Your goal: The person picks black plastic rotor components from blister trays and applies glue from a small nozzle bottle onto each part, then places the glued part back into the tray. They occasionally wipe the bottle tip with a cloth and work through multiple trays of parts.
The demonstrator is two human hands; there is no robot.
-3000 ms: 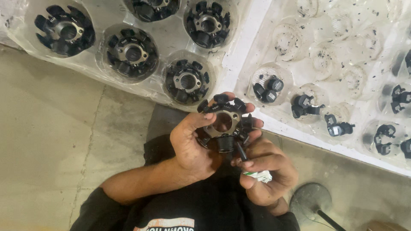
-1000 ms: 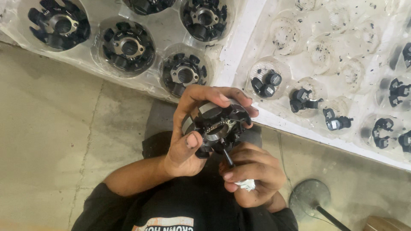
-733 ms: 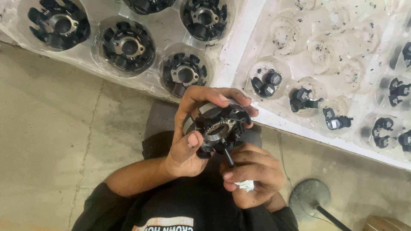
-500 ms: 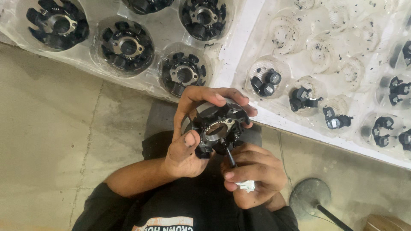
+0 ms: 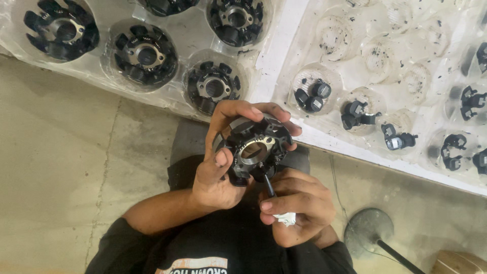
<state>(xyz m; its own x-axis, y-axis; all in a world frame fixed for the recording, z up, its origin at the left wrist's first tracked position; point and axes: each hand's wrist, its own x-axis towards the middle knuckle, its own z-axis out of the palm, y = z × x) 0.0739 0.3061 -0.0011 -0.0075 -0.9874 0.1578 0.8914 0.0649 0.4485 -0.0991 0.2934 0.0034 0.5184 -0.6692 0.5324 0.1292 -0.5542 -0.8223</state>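
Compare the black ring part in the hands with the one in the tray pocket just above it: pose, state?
The held ring part is off the tray, gripped by the left hand and tilted, with the right hand putting a thin black tool to its lower edge. The tray ring part lies flat in a clear pocket, untouched. Both are black, toothed, with a metal centre opening.

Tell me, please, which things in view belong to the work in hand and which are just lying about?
In hand:
- black ring-shaped part, gripped by the left hand
- thin black tool, held by the right hand against the part

Lying about:
- similar ring parts in the clear tray
- small black clips in the white tray
- round stand base on the floor
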